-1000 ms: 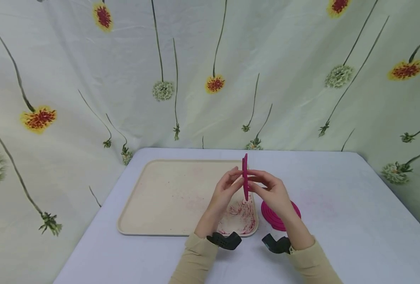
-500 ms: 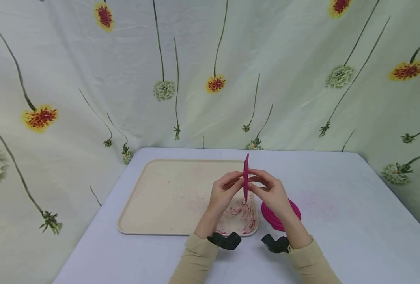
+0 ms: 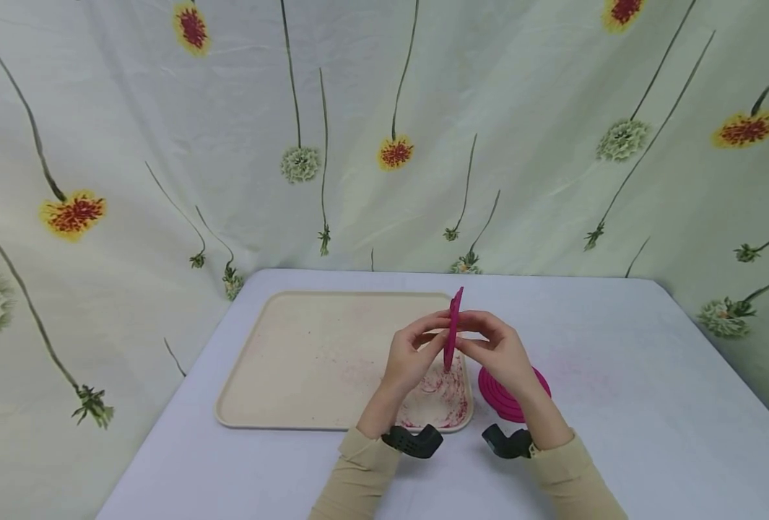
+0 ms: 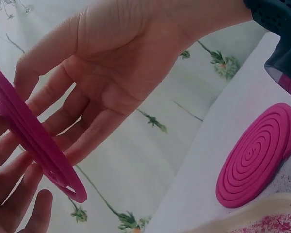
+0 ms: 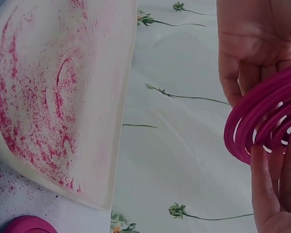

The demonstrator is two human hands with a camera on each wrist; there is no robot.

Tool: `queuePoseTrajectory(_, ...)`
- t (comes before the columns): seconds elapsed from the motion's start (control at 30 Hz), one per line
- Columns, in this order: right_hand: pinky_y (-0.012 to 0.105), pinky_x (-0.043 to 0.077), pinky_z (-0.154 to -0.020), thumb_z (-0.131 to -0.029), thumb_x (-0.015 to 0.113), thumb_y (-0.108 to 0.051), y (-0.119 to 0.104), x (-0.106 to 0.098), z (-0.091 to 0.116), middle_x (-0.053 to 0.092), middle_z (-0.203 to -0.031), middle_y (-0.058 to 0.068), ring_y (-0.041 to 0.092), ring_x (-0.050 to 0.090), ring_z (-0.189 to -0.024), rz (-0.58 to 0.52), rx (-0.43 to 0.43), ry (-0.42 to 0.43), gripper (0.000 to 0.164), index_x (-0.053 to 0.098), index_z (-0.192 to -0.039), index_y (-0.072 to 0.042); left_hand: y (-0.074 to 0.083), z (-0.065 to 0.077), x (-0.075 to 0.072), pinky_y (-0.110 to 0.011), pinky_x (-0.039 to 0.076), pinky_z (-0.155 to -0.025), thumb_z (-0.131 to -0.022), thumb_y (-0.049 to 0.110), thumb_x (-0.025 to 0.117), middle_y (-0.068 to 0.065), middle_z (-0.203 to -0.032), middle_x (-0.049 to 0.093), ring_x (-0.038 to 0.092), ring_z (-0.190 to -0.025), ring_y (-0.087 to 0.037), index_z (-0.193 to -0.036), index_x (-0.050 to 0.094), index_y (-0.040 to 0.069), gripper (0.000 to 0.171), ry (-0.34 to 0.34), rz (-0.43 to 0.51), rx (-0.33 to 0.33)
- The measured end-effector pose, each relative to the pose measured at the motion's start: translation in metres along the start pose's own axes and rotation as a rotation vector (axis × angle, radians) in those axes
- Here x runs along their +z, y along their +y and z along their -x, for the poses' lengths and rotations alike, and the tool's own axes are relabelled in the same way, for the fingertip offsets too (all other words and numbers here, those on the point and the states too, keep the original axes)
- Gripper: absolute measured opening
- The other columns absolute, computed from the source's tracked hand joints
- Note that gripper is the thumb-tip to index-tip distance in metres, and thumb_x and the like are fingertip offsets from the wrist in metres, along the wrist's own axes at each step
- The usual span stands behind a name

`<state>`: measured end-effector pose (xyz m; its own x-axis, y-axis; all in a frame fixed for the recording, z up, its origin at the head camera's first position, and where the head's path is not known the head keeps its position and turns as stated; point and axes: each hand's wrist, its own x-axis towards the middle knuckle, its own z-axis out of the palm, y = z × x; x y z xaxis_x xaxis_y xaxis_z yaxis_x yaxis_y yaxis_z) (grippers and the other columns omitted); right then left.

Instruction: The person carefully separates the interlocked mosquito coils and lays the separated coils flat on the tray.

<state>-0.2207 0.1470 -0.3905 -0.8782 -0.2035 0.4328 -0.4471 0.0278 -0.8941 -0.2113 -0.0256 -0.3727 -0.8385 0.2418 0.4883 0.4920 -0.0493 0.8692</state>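
Observation:
Both hands hold a thin pink spiral disc upright above the tray's right end, seen nearly edge-on in the head view. My left hand grips it from the left with thumb and fingertips. From the other side, my right hand pinches it, thumb below and fingers above. Narrow gaps show between the rings of this disc in the right wrist view. A second pink spiral disc lies flat on the table, partly under my right forearm; its rings sit close together in the left wrist view.
A cream tray lies to the left, its right end smeared with pink crumbs. Everything stands on a white-covered table. A flower-print cloth hangs behind it. Each wrist carries a dark camera.
The held disc has tilted, its top edge leaning slightly to the right and its lower edge to the left. The fingers have shifted a little on it. Tray and second disc stay put.

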Motion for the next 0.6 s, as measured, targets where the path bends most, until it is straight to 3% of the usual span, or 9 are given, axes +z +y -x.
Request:
queuePoseTrajectory(0.2, 0.029, 0.051, -0.085, -0.084, 0.064, 0.004, 0.0014, -0.0016, -0.0003, 0.057, -0.115, 0.018, 0.017, 0.056, -0.105, 0.015, 0.003, -0.004, 0.035, 0.055, -0.118, 0.006, 0.0013, 0.0003, 0.0012, -0.047, 0.044, -0.096, -0.090, -0.004, 0.056, -0.026, -0.130, 0.051, 0.048, -0.120, -0.037, -0.103, 0.060, -0.014, 0.016, -0.010, 0.024, 0.001)
queuePoseTrajectory(0.43, 0.037, 0.047, -0.093, -0.083, 0.065, 0.003, -0.0010, -0.0009, -0.0003, 0.058, -0.110, 0.006, 0.015, 0.054, -0.107, 0.053, 0.023, 0.041, 0.034, 0.054, -0.115, 0.005, 0.0018, 0.0002, 0.0043, -0.049, 0.042, -0.098, -0.090, -0.004, 0.056, -0.026, -0.141, 0.038, 0.037, -0.130, -0.037, -0.099, 0.055, -0.014, 0.014, 0.010, 0.067, -0.034)
queuePoseTrajectory(0.6, 0.029, 0.050, -0.088, -0.083, 0.064, 0.004, -0.0016, -0.0019, -0.0013, 0.057, -0.110, 0.008, 0.016, 0.051, -0.108, 0.047, 0.038, 0.049, 0.034, 0.053, -0.115, 0.008, 0.0031, 0.0005, 0.0045, -0.048, 0.044, -0.095, -0.089, -0.004, 0.057, -0.026, -0.144, 0.033, 0.034, -0.131, -0.038, -0.100, 0.055, -0.013, 0.015, 0.016, 0.064, -0.041)
